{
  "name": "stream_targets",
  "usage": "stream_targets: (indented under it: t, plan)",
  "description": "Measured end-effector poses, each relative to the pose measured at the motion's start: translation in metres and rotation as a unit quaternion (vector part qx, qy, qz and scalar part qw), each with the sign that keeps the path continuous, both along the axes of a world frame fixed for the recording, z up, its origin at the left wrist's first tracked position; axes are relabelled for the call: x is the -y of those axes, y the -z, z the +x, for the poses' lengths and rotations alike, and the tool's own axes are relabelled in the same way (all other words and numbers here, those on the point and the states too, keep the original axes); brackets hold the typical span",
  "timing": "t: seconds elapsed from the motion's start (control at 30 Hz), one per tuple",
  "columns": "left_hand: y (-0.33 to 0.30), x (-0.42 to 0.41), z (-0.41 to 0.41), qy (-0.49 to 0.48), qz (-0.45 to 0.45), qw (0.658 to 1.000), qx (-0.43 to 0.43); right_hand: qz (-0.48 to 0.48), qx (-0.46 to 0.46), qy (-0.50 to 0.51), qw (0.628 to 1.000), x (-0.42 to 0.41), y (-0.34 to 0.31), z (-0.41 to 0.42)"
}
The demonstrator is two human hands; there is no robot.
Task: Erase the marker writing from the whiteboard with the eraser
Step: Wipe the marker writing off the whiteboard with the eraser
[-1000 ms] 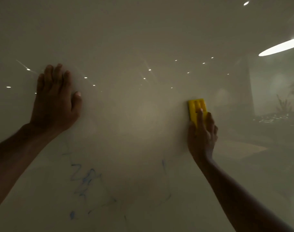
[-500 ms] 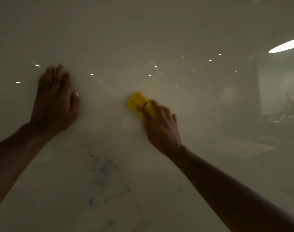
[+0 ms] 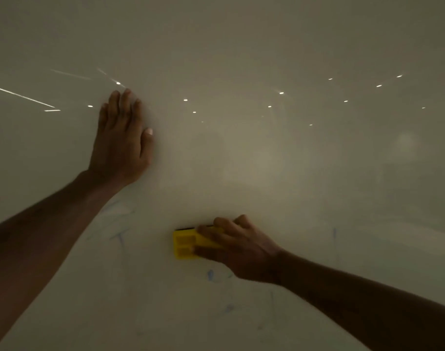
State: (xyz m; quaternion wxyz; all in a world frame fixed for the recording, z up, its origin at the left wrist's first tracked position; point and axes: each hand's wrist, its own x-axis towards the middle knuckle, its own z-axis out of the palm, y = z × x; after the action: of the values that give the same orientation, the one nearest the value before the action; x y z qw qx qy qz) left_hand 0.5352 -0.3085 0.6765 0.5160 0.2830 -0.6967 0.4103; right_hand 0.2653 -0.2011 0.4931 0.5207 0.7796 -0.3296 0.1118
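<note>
Head view is filled almost completely by one whiteboard [image 3: 241, 46], glossy and dim, so it is the largest thing. Many small bright light reflections [image 3: 281, 92] lie across its upper half, and some thin bright streaks [image 3: 21, 95] are at about 9 o'clock.

Next in size are the two bare forearms. The left one enters from 8 o'clock and the right one from 4 o'clock.

Two hands are seen. The left hand [image 3: 121, 140] lies flat on the whiteboard at about 10 o'clock from the centre, fingers together and pointing up, thumb out to the side, holding nothing. The right hand [image 3: 239, 247] is below the centre, at about 6 o'clock, and it grips one yellow eraser [image 3: 184, 245], pressing it against the whiteboard. The fingers cover the right part of the eraser, so only its left end shows, with a dark strip along its top edge.

Smallest are the faint blue marker traces [image 3: 210, 274]. I cannot count them exactly because they are smeared. Some are at 9 o'clock from the eraser, one spot is just below the right hand, one thin vertical line is at 3 o'clock, and a few weak marks are lower, near 6 o'clock. The right forearm hides part of the whiteboard at the lower right.
</note>
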Motion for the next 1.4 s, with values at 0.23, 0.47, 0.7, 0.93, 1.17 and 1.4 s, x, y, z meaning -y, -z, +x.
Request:
stream_targets:
  t: [0.23, 0.47, 0.7, 0.93, 1.17, 1.4]
  plan:
    - [0.009, 0.012, 0.061, -0.013, 0.013, 1.000, -0.013, -0.165, 0.344, 0.044, 0.923, -0.007, -0.097, -0.013]
    - [0.023, 0.023, 0.107, -0.022, 0.041, 0.999, -0.017, -0.142, 0.325, -0.009, 0.935, 0.021, -0.068, 0.092]
    - [0.034, 0.031, 0.150, -0.033, 0.064, 0.997, -0.025, -0.019, 0.012, -0.058, 0.998, 0.056, -0.028, 0.159]
    - [0.047, 0.038, 0.183, -0.039, 0.072, 0.996, -0.026, -0.139, 0.342, -0.021, 0.929, 0.050, -0.108, 0.207]
    - [0.057, 0.043, 0.197, -0.042, 0.077, 0.996, 0.002, 0.025, 0.046, -0.079, 0.996, 0.073, 0.034, 0.235]
    - [0.064, 0.049, 0.198, -0.031, 0.058, 0.998, -0.001, -0.088, 0.258, -0.030, 0.962, 0.066, -0.067, 0.222]
